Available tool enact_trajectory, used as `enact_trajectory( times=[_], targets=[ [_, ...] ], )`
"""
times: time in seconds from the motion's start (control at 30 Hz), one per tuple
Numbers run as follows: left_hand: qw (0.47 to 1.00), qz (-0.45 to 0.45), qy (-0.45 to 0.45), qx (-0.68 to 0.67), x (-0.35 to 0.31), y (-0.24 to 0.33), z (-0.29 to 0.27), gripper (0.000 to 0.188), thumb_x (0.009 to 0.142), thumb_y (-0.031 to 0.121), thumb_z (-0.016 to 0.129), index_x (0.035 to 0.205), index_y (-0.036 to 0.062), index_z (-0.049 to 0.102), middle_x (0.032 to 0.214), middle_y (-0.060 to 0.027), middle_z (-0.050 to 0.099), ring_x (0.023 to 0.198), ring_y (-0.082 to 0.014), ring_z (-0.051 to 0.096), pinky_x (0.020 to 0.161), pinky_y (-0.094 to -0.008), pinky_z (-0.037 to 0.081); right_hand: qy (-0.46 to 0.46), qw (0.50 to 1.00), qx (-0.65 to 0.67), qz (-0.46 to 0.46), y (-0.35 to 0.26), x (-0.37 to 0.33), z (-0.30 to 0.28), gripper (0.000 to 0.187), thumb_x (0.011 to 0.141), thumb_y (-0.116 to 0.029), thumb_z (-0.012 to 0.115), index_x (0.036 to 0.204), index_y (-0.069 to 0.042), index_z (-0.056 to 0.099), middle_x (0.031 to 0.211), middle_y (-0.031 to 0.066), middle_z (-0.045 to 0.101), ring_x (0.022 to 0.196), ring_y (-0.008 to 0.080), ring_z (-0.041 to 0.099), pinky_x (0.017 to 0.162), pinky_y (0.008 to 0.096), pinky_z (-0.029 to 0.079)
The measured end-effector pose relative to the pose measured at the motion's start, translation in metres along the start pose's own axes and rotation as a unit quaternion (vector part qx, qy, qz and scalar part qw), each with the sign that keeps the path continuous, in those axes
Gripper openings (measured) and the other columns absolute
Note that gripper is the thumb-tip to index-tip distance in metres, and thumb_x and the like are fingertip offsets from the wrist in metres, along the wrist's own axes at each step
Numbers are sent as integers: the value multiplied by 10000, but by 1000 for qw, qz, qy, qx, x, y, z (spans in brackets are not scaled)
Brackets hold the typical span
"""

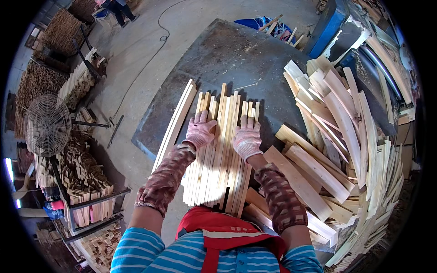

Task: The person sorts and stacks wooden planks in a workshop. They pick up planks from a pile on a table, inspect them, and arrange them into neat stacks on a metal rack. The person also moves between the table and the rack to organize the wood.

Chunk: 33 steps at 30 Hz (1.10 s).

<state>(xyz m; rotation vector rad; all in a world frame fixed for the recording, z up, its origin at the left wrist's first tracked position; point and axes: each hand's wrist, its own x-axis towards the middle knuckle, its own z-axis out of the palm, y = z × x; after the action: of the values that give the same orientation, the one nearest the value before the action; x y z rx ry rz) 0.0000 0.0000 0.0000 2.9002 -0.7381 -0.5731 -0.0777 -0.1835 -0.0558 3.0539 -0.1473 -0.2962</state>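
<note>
A bundle of thin pale wooden strips [218, 159] lies side by side in front of me, their far ends uneven on the dark table [214, 50]. On the bundle's left side rests my left hand [200, 130], in a pinkish work glove, fingers stretched forward and thumb apart. My right hand [247, 137], gloved the same way, lies flat on the right side with its fingers extended. Neither hand is wrapped round a strip. Just left of the bundle, a few longer wooden strips [175, 120] lie apart from it at a slant.
Loose wooden boards [309, 168] are heaped at my right, beside a large pile of curved slats [353, 118]. A blue machine [325, 27] stands at the far right. To the left are a fan [48, 125] and stacked wood [86, 168]. Another person [119, 10] stands far off.
</note>
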Motion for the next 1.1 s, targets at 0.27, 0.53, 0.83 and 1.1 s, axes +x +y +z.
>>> enact_trajectory(
  times=[0.27, 0.53, 0.83, 1.1],
  targets=[
    [991, 33, 60, -116, -22, -23, 1, 523, 725, 301, 787, 1180, 124, 599, 1513, -195, 367, 1438, -389, 304, 1188, -490, 247, 65, 975, 185, -108, -16, -52, -39, 273, 806, -322, 620, 898, -114, 771, 1322, 163, 546, 1323, 357, 413, 1160, 527, 235],
    [738, 33, 158, -656, -71, 17, 33, 652, 784, -26, 734, 1359, 93, 452, 1318, -65, 465, 1118, -169, 492, 986, -312, 430, -97, 864, 493, -33, -31, -156, -41, 258, 809, -283, 720, 922, -51, 708, 1352, 172, 550, 1277, 366, 488, 1067, 430, 422],
    [812, -144, 93, -558, -89, 35, -29, 797, 822, -103, 536, 1553, 119, 307, 1104, -88, 650, 878, -157, 603, 718, -254, 494, -46, 757, 647, 77, -71, -211, -10, 810, 815, -251, 792, 1495, -59, 396, 1523, 192, 420, 1391, 296, 437, 1145, 331, 349],
    [667, 17, 99, -738, -84, 46, -128, 802, 822, -83, 500, 1568, 91, 261, 1316, -93, 571, 1167, -219, 571, 1025, -344, 475, 5, 401, 900, 170, -27, -127, -106, 854, 885, -358, 775, 1514, 18, 338, 1469, 172, 454, 1268, 221, 515, 1043, 332, 438]
  ],
)
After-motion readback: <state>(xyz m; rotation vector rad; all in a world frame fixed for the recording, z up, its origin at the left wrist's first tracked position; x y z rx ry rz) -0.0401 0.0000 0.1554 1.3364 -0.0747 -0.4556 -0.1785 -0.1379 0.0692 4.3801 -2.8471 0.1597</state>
